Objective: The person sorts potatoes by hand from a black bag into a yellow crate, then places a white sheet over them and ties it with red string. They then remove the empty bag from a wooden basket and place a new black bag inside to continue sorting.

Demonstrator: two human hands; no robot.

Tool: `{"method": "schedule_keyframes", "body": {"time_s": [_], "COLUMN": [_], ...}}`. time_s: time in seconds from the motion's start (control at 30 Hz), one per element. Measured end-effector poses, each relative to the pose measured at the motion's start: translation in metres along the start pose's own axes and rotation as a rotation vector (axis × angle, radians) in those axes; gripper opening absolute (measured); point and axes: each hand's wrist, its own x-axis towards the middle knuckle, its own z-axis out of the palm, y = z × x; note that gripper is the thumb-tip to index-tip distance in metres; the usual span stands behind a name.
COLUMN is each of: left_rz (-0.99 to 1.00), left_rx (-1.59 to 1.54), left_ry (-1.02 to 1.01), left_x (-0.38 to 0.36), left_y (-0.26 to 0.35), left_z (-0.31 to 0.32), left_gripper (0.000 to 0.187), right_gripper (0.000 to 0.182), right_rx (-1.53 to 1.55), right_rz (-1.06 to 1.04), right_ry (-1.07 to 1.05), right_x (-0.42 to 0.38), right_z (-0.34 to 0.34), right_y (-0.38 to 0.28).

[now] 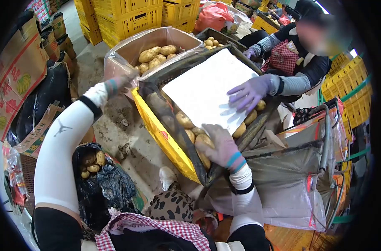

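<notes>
Apron (163, 224), sheet (211, 90) beyond right fingers (212, 131)

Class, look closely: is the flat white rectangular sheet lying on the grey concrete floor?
No, the sheet lies over brown potatoes in the yellow-sided, dark-rimmed box, with the co-worker's purple-gloved hand spread on it.

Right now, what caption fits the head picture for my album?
Right hand and a co-worker's hand at a white sheet over potatoes.
</notes>
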Motion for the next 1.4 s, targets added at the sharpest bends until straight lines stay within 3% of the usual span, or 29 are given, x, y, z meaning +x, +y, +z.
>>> {"method": "schedule_keyframes", "body": {"time_s": [0.07,0.13,0.2,0.27,0.3,0.37,0.4,0.43,0.47,0.5,0.57,0.6,0.67,0.7,0.77,0.8,0.87,0.93,0.97,1.0,1.07,1.1,1.13,1.2,1.23,1.27,1.33,1.4], "left_rz": [0.219,0.626,0.5,0.603,0.601,0.806,0.8,0.954,1.105,0.952,1.403,1.399,1.5,1.506,0.682,1.119,1.376,1.307,1.328,1.336,1.012,0.814,0.804,0.655,0.652,0.69,0.759,0.774], "left_rx": [0.513,0.747,0.358,-0.154,-0.153,0.06,0.063,0.243,0.426,0.634,1.063,1.172,1.239,1.233,1.102,0.943,0.809,0.669,0.479,0.482,-0.097,-0.304,-0.296,-0.595,-0.564,-0.516,-0.773,-0.891], "left_ry": [0.147,0.275,0.233,-0.09,-0.089,-0.101,-0.103,-0.061,-0.018,-0.162,-0.155,-0.244,-0.125,-0.135,-0.552,-0.47,-0.338,-0.316,-0.39,-0.398,-0.41,-0.479,-0.489,-0.684,-0.468,-0.491,-0.633,-0.398], "left_x": [-0.012,-0.01,-0.043,-0.082,-0.107,-0.148,-0.142,-0.13,-0.14,-0.154,-0.147,-0.136,-0.137,-0.133,-0.145,-0.112,-0.125,-0.165,-0.161,-0.16,-0.164,-0.168,-0.168,-0.164,-0.166,-0.158,-0.148,-0.179], "left_y": [0.01,0.028,0.069,0.095,0.108,0.119,0.111,0.099,0.098,0.09,0.054,0.038,0.023,0.025,0.054,0.03,0.032,0.041,0.032,0.024,0.004,-0.005,-0.012,-0.025,-0.022,-0.016,0.008,0.045], "left_z": [0.031,0.03,0.031,0.037,0.04,0.046,0.048,0.053,0.06,0.062,0.082,0.093,0.11,0.112,0.115,0.107,0.096,0.087,0.085,0.089,0.097,0.104,0.105,0.109,0.109,0.094,0.071,0.072], "left_gripper": [0.053,0.052,0.043,0.039,0.039,0.041,0.041,0.042,0.045,0.063,0.083,0.095,0.067,0.067,0.035,0.014,0.014,0.01,0.01,0.01,0.02,0.022,0.022,0.022,0.025,0.025,0.023,0.023], "right_gripper": [0.071,0.072,0.073,0.077,0.078,0.081,0.084,0.066,0.066,0.054,0.034,0.034,0.038,0.041,0.046,0.05,0.061,0.068,0.058,0.058,0.047,0.036,0.028,0.02,0.015,0.016,0.024,0.025], "right_rx": [-0.09,-0.034,0.032,0.092,0.096,-0.016,-0.129,-0.229,-0.224,-0.21,-0.167,-0.164,-0.016,0.022,0.064,0.108,0.077,-0.346,-0.39,-0.392,-0.288,-0.031,-0.048,0.081,0.297,0.5,0.569,0.538], "right_rz": [-0.028,-0.016,0.005,-0.035,-0.053,-0.083,-0.112,-0.19,-0.188,-0.252,-0.269,-0.257,-0.254,-0.261,-0.214,-0.175,-0.045,0.064,0.012,0.019,-0.147,-0.082,-0.078,-0.026,-0.083,-0.034,-0.063,-0.07], "right_ry": [-0.038,-0.063,-0.101,-0.111,-0.089,-0.077,-0.066,0.044,0.043,0.09,0.181,0.18,0.25,0.227,0.309,0.386,0.4,0.195,0.211,0.219,0.243,0.404,0.467,0.593,0.733,0.805,1.038,1.024], "right_x": [-0.007,-0.007,-0.007,-0.005,-0.006,-0.007,-0.011,-0.019,-0.028,-0.04,-0.06,-0.069,-0.085,-0.09,-0.103,-0.109,-0.111,-0.118,-0.119,-0.12,-0.122,-0.12,-0.117,-0.103,-0.093,-0.085,-0.063,-0.051], "right_z": [0.01,0.008,0.006,0.001,0.002,0.008,0.011,0.02,0.026,0.03,0.031,0.031,0.025,0.019,0.018,0.018,0.009,0.01,0.015,0.011,0.005,0.001,-0.003,0.006,0.018,0.015,0.007,-0.006], "right_y": [-0.007,-0.012,-0.022,-0.033,-0.038,-0.056,-0.061,-0.058,-0.053,-0.046,-0.043,-0.04,-0.036,-0.038,-0.031,-0.029,-0.041,-0.032,-0.022,-0.016,-0.007,-0.007,-0.008,-0.012,-0.009,-0.017,-0.029,-0.039]}}
